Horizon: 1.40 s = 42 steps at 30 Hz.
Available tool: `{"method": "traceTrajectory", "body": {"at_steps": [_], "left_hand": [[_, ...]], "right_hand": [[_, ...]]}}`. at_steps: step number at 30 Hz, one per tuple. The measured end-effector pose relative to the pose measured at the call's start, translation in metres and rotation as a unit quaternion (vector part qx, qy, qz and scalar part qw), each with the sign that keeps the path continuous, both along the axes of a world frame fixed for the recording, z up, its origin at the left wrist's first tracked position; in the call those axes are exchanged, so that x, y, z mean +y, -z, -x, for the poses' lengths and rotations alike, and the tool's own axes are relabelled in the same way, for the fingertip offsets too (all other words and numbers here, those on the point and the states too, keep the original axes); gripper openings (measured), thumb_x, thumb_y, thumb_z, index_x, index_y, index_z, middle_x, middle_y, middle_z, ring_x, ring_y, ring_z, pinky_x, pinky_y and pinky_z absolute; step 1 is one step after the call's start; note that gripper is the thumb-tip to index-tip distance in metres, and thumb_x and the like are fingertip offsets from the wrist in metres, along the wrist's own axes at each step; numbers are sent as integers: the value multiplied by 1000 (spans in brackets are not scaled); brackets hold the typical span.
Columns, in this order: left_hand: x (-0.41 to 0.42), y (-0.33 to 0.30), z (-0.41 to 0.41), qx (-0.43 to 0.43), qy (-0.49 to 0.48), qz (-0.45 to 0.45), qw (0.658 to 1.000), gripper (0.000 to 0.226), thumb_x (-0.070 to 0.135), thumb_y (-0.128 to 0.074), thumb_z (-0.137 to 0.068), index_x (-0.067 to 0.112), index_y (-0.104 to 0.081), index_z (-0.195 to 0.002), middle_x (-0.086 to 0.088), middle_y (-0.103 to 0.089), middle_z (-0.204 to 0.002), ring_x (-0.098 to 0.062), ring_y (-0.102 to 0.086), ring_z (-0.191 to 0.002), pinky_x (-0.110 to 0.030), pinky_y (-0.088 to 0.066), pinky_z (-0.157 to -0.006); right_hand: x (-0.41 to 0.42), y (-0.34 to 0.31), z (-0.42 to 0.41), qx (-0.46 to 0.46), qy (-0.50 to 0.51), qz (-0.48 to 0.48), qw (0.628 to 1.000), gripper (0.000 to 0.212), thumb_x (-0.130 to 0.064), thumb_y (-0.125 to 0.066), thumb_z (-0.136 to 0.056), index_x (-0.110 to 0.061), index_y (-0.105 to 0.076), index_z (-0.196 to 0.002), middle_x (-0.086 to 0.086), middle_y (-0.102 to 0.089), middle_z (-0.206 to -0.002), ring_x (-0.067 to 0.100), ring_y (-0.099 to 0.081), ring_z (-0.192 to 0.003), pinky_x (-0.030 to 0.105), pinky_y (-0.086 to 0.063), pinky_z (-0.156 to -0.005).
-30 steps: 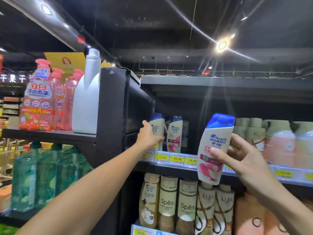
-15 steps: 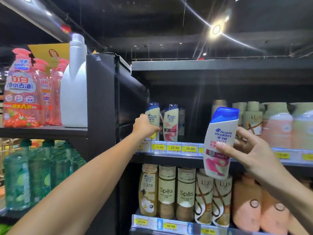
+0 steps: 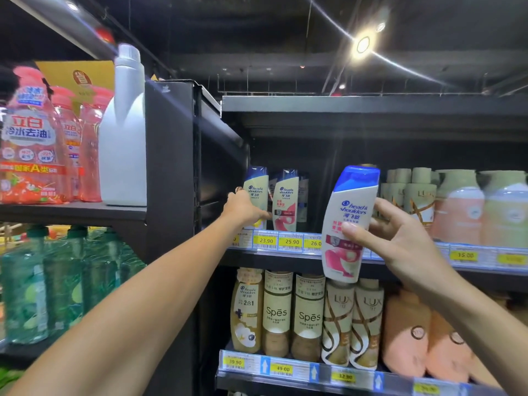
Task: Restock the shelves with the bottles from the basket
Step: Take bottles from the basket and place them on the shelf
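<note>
Supermarket shelf (image 3: 285, 254) at frame centre: right hand (image 3: 400, 241) pinches a shampoo bottle (image 3: 350, 224), left hand (image 3: 243, 208) grips a shelved bottle (image 3: 256, 192); crowding could topple neighbours.

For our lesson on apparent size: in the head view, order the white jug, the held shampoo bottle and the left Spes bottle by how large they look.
1. white jug
2. held shampoo bottle, though nearness to the camera inflates it
3. left Spes bottle
</note>
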<state>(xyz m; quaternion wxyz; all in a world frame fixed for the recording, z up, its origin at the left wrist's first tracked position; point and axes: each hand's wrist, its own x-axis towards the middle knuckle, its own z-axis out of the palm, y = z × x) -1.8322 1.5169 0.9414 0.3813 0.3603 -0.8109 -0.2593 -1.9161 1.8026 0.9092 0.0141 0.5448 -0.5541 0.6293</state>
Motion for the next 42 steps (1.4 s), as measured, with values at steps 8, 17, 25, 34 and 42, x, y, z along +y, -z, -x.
{"method": "traceTrajectory", "body": {"at_steps": [8,17,25,34,42], "left_hand": [[41,-12,-47,-14,5,185,983,78,53,-71,-88,17,-34,-147,-3,-44,-143,-23,-57,-123,-46,-55,-96],[13,-9,-122,204,-48,530,821,56,22,-65,-92,6,-50,-143,-12,-44,-150,-27,-39,-142,-40,-35,-119],[-8,8,-122,188,-80,527,825,69,4,-57,-91,2,-32,-155,-10,-27,-164,-27,-18,-155,-49,-24,-124],[-11,10,-122,189,-79,525,826,68,4,-58,-92,3,-32,-155,-8,-28,-165,-25,-18,-155,-49,-23,-124],[-12,11,-123,187,-79,530,823,67,6,-57,-93,3,-31,-155,-9,-27,-165,-25,-17,-156,-49,-24,-124]], "right_hand": [[-18,-15,-4,2,-16,1,1000,34,-14,-69,-90,-20,-62,-123,-5,-78,-106,9,-73,-101,14,-55,-79],[-63,-42,-1,33,-31,22,999,39,-6,-69,-90,-8,-58,-128,1,-76,-113,14,-72,-104,25,-59,-87],[-102,-47,13,59,7,-9,998,44,-14,-73,-90,-9,-56,-130,2,-73,-119,14,-71,-107,30,-59,-90],[-142,-51,40,55,34,-124,990,25,-23,-72,-93,-20,-65,-116,1,-75,-115,12,-72,-105,40,-56,-98],[-148,-44,55,96,66,-220,969,26,-32,-70,-92,-20,-68,-115,1,-74,-118,11,-71,-105,35,-56,-98]]}}
